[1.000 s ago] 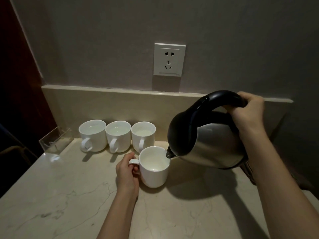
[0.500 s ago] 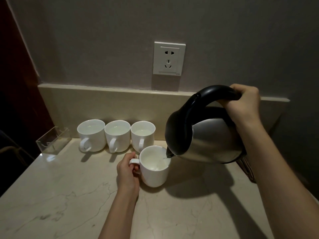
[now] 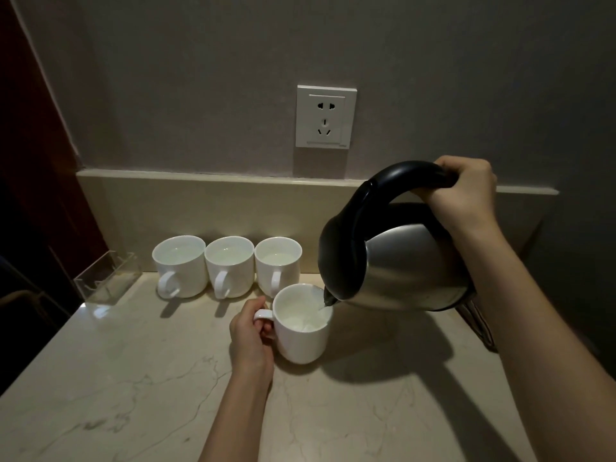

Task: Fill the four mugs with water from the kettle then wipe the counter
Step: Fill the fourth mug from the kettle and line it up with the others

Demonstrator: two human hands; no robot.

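The left hand [image 3: 251, 331] reaches in from below, fingers curled closed around the handle of the front mug [image 3: 301, 323], thumb on top. The right hand [image 3: 465, 191] is raised higher, fist wrapped tight over the kettle [image 3: 396, 251] handle, wrist bent, forearm slanting down to the right.

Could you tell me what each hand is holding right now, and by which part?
The right hand holds the kettle by its black handle; the left hand holds the front mug by its handle.
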